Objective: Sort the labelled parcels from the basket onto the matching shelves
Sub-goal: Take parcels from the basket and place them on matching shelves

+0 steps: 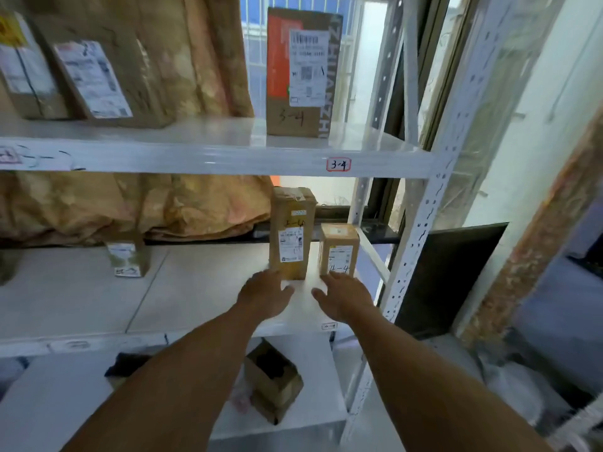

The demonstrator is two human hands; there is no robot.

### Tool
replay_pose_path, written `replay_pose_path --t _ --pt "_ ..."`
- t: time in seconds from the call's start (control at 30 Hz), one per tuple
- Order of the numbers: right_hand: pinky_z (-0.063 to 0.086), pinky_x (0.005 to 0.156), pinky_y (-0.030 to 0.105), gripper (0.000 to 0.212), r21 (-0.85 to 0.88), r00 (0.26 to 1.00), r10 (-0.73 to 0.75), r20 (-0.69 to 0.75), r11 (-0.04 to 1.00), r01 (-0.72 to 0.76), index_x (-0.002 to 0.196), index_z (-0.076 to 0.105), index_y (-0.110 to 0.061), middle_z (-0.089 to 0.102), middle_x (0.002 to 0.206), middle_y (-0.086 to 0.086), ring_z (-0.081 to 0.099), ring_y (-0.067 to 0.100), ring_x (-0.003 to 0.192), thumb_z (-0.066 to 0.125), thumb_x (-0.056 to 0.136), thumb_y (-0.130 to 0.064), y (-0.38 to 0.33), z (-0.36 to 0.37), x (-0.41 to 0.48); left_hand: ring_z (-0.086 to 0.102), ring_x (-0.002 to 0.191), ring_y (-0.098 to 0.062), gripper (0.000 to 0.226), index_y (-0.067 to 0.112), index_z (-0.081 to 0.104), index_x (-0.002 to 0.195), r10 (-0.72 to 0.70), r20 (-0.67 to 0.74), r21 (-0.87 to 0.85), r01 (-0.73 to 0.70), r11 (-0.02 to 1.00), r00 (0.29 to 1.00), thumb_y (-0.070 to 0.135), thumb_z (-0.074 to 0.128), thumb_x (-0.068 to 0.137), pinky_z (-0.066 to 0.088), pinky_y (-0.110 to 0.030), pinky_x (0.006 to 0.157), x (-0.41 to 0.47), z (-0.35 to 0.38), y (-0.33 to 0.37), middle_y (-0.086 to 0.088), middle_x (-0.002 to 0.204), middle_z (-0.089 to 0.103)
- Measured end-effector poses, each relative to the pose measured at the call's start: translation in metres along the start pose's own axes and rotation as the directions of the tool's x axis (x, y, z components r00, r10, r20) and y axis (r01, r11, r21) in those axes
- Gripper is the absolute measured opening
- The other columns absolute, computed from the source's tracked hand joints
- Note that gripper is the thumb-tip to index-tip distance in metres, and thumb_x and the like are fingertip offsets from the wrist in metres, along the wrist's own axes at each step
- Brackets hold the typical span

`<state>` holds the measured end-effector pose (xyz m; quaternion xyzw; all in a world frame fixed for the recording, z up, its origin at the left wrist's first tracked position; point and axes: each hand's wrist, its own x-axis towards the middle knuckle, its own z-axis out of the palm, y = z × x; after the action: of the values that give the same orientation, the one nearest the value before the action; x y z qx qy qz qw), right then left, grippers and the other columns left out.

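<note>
head view: left hand (262,293) overlaps tall parcel (292,236) corner; shelf tag (329,326) illegible.

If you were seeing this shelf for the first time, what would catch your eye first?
The left hand and the right hand, both open, reach toward a taller parcel and a shorter parcel standing at the right end of the middle shelf. Above them, a tall orange-and-brown box marked 3-4 stands upright over the red-edged 3-4 tag.
</note>
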<state>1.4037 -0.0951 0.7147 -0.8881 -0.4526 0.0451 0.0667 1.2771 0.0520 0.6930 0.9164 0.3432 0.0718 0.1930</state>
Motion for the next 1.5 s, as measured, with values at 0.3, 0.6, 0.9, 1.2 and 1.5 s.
replay_pose_path --t 0.3,0.6,0.9,1.2,1.5 --pt "0.042 0.11 0.045 0.059 -0.059 0.993 0.054 -0.108 0.996 -0.061 0.149 0.046 -0.024 0.055 0.149 0.006 0.051 0.032 0.135 0.039 0.102 -0.058 -0.13 -0.08 -0.15 0.038 0.142 -0.032 0.062 0.023 0.041 0.15 0.089 -0.033 0.344 -0.073 0.936 0.995 0.06 0.031 0.102 0.031 -0.044 0.116 -0.157 -0.132 -0.042 -0.008 0.158 0.039" --pt "0.029 0.12 0.05 0.066 -0.072 0.986 0.014 -0.167 0.997 -0.026 0.157 0.038 -0.023 0.039 0.162 0.009 0.034 0.035 0.149 0.032 0.104 -0.061 -0.214 -0.124 -0.269 0.031 0.147 -0.034 0.067 0.027 0.025 0.159 0.094 -0.134 0.321 -0.046 0.946 0.987 0.062 0.029 0.102 0.029 -0.046 0.118 -0.299 -0.211 -0.045 -0.008 0.164 0.03" --pt "0.03 0.118 0.05 0.067 -0.104 0.971 -0.081 -0.224 0.993 0.059 0.155 0.038 -0.021 0.044 0.158 0.008 0.036 0.035 0.147 0.032 0.103 -0.063 -0.279 -0.125 -0.413 0.032 0.147 -0.032 0.08 0.025 0.032 0.156 0.077 -0.178 0.36 -0.008 0.933 0.981 0.075 0.029 0.094 0.028 -0.048 0.118 -0.469 -0.239 -0.072 -0.007 0.163 0.032" --pt "0.022 0.122 0.047 0.072 -0.095 0.966 -0.215 -0.146 0.975 0.203 0.162 0.028 -0.023 0.03 0.168 0.007 0.026 0.032 0.153 0.028 0.103 -0.065 -0.394 -0.122 -0.517 0.022 0.152 -0.03 0.078 0.026 0.028 0.159 -0.098 -0.223 0.342 0.172 0.924 0.97 0.073 0.027 0.097 0.021 -0.047 0.122 -0.634 -0.283 -0.147 -0.005 0.168 0.021" --pt "0.015 0.124 0.048 0.068 -0.115 0.858 -0.506 -0.087 0.861 0.496 0.163 0.026 -0.027 0.024 0.17 0.004 0.021 0.031 0.155 0.026 0.105 -0.062 -0.591 -0.135 -0.559 0.04 0.142 -0.032 0.067 0.034 0.038 0.153 -0.324 -0.407 0.201 0.429 0.881 0.854 0.068 0.034 0.096 0.034 -0.043 0.116 -0.768 -0.379 -0.277 -0.005 0.158 0.041"
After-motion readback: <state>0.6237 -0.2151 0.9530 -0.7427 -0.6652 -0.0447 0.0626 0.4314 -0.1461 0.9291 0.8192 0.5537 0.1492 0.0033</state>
